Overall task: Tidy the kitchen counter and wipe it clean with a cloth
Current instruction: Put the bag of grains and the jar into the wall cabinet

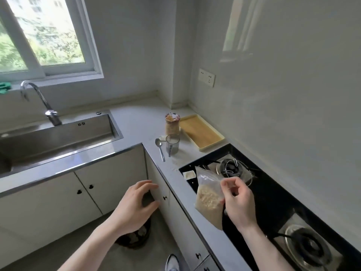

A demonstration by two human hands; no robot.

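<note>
My right hand [237, 202] pinches a clear plastic bag of pale oat-like flakes [208, 198] and holds it up over the black gas hob [273, 202]. My left hand [136, 204] hovers with loosely curled fingers in front of the cabinet, holding nothing. On the grey counter [140, 124] stand a lidded jar of flakes [172, 124], a glass cup [172, 144] and a metal spoon [160, 147]. A yellow tray [201, 132] lies beside the jar. Crumbs speckle the counter near the hob's corner. No cloth is in view.
A steel sink [56, 137] with a tap [39, 100] sits at the left under the window. A dark waste bin [134, 239] stands on the floor below my left hand. A small white wrapper [188, 175] lies on the hob by the far burner [230, 169].
</note>
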